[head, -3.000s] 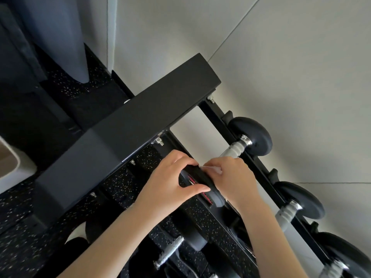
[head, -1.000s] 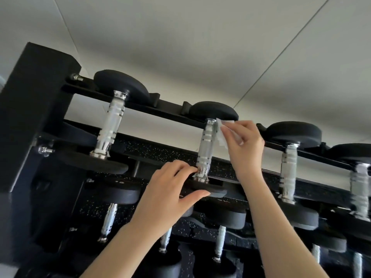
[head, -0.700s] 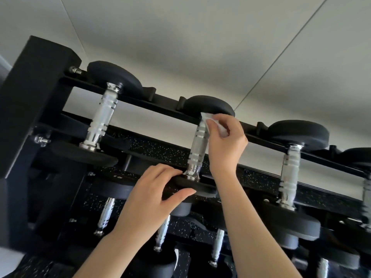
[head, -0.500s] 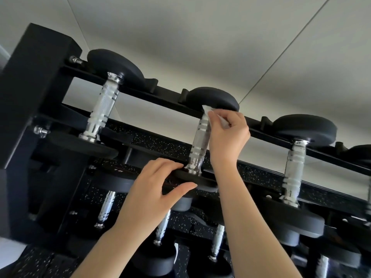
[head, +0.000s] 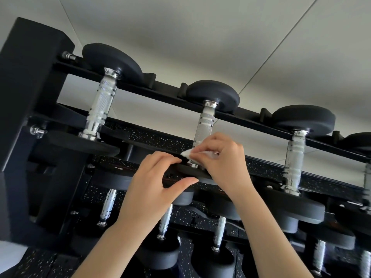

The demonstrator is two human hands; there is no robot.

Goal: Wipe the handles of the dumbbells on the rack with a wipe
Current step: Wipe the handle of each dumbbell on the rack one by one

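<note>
Pale tiled wall is seen behind a black rack, above speckled flooring. The middle dumbbell is laid across the top rails, its chrome handle running from the near head to the far one. Its near head is gripped by the left hand. A white wipe is pinched against the handle's near end by the right hand.

A big black rack is holding rows of dumbbells, with three black-ended dumbbells with shiny silver handles, the left one, the middle one and the right one, sitting side by side across its top rails, and more sitting lower down.
</note>
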